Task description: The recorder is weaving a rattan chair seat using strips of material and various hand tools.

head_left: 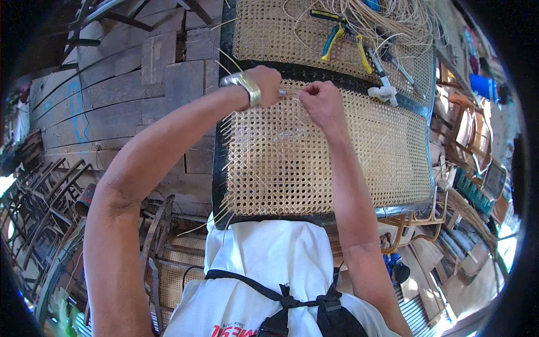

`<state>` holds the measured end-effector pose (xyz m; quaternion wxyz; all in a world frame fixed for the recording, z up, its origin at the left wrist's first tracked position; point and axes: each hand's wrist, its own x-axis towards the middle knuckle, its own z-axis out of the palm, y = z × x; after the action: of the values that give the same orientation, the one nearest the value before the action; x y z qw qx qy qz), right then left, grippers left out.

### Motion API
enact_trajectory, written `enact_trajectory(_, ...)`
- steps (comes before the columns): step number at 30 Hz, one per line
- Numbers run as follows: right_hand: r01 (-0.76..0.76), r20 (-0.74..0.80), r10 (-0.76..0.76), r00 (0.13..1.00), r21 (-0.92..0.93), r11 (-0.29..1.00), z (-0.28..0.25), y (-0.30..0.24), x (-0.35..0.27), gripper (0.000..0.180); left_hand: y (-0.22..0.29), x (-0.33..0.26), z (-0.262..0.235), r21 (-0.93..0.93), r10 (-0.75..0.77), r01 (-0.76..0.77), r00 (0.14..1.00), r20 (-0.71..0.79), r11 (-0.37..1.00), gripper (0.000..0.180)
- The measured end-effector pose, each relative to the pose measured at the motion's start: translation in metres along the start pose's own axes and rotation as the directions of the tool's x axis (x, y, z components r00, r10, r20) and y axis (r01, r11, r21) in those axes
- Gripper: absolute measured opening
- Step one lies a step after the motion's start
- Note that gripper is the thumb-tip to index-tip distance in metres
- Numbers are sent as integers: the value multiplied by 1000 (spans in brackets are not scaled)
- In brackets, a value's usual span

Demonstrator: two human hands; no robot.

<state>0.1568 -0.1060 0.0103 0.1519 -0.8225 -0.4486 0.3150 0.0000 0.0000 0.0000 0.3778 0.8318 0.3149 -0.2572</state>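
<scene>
A weathered wooden plank floor (112, 106) is spreading out on the person's left, with dark chair frames (39, 202) stacking up along its lower edge. Lying over it, a black-framed woven cane panel (337, 157) is filling the middle of the view, its near edge sitting just above the person's white shirt (269, 264), and a second cane panel (275, 33) is lying beyond it. A heap of loose cane strands (387, 17) is resting on that farther panel, with yellow-handled pliers (332, 39) and a white-handled tool (383, 90) lying beside it near the black rail. Both hands are working at the far edge of the near panel, close together but not touching. The left hand (264, 84), wearing a metal wristband (247, 87), is closing around a small tool whose tip is pointing toward the right hand (320, 101). The right hand is curling shut, pinching a thin cane strand (292, 98) against the weave.
</scene>
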Motion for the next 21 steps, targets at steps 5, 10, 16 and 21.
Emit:
enact_trajectory(5,-21,153,39,987,-117,993,7,3,4,27,7,-29,17,-17,44,-52,945,-324,999,15)
enact_trajectory(10,-58,234,78,969,-89,994,-5,-2,10,25,15,-40,10,115,52,-16,946,-320,993,18)
enact_trajectory(16,-34,255,48,966,-59,998,-5,5,15,24,17,-37,10,88,34,-4,943,-332,996,14)
enact_trajectory(21,23,193,-5,981,-92,995,1,-12,8,25,-7,-6,4,24,11,-6,973,-229,1000,25)
